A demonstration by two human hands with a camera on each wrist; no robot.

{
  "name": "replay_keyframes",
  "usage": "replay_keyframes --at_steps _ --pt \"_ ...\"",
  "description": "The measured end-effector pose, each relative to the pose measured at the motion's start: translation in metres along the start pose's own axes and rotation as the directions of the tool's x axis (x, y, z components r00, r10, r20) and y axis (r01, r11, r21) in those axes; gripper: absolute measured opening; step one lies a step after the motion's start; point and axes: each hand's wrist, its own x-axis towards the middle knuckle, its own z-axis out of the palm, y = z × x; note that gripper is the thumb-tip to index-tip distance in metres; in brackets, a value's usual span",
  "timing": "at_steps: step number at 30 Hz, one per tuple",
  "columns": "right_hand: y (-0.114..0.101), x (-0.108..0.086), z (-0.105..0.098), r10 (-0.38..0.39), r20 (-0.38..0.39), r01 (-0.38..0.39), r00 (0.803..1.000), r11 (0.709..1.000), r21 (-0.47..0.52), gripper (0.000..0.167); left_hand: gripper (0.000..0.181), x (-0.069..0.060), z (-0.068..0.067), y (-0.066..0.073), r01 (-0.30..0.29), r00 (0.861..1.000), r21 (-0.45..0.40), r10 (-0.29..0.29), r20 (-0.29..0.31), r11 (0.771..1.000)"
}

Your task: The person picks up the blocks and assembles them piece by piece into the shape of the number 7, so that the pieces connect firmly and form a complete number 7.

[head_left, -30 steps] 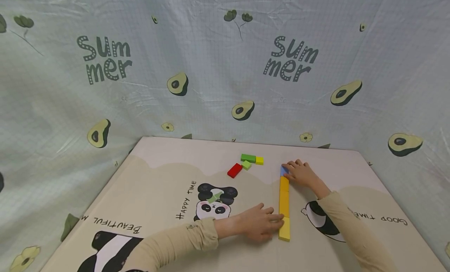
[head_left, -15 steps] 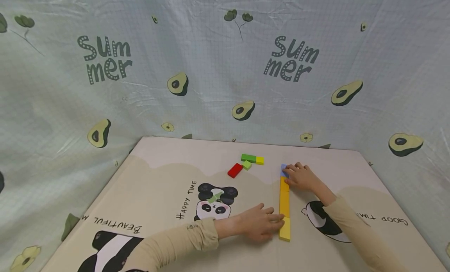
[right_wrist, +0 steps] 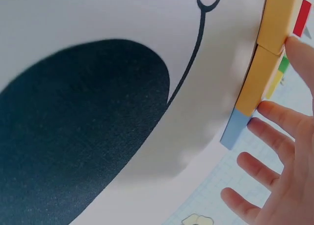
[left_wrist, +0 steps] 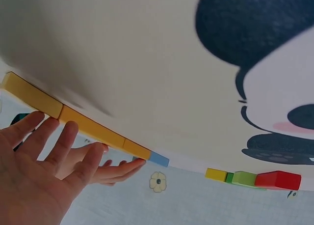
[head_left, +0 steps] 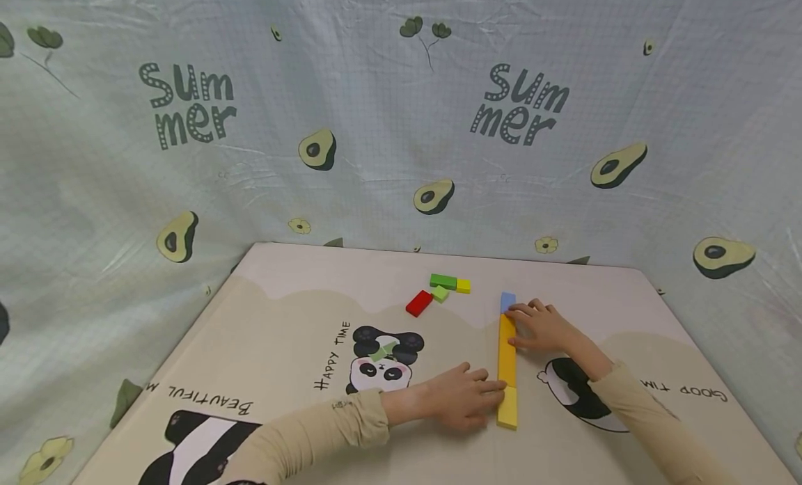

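A straight row of blocks runs away from me on the table, end to end. At its near end is a pale yellow block [head_left: 507, 410], then orange blocks [head_left: 507, 360], then a blue block [head_left: 507, 302] at the far end. My left hand [head_left: 466, 399] lies at the row's left side, its fingertips on the yellow block near the orange join. From the right, my right hand [head_left: 545, 327] touches the far part of the row. In the right wrist view its thumb and forefinger [right_wrist: 282, 116] rest on orange, the middle finger by the blue block.
Left of the row's far end lie a red block [head_left: 419, 303], a light green block [head_left: 440, 293], a green block [head_left: 443, 281] and a small yellow block [head_left: 463, 286]. Behind the panda-printed table surface [head_left: 282, 332] hangs an avocado-patterned curtain [head_left: 376, 123].
My right hand has slid toward me along the row, from the blue block to the orange ones, baring the blue block. The left hand and the loose blocks have stayed put.
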Motion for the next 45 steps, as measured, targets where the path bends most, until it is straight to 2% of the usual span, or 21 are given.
replay_keyframes --at_steps 7,25,36,40,45 --pt "-0.005 -0.007 -0.002 0.004 0.013 -0.004 1.0 1.0 -0.007 0.064 0.046 0.001 0.001 -0.001 -0.007 1.0 -0.015 0.007 -0.007 1.0" --pt "-0.002 -0.007 0.004 0.008 -0.001 -0.008 1.0 1.0 0.002 0.063 0.045 0.001 0.005 -0.009 -0.009 0.998 -0.02 0.007 -0.068 1.0" --pt "-0.003 -0.006 0.003 0.007 -0.006 -0.007 1.0 1.0 0.008 0.062 0.042 -0.005 0.006 -0.037 0.069 0.992 0.023 -0.066 -0.106 0.997" --pt "-0.002 -0.006 0.004 0.008 -0.005 -0.008 1.0 1.0 0.01 0.063 0.041 -0.008 0.007 -0.05 0.095 0.986 0.016 -0.092 -0.138 0.995" --pt "-0.002 -0.007 0.004 0.01 0.01 -0.01 1.0 1.0 0.016 0.062 0.038 -0.01 0.014 -0.07 0.144 0.973 0.045 -0.134 -0.186 0.989"
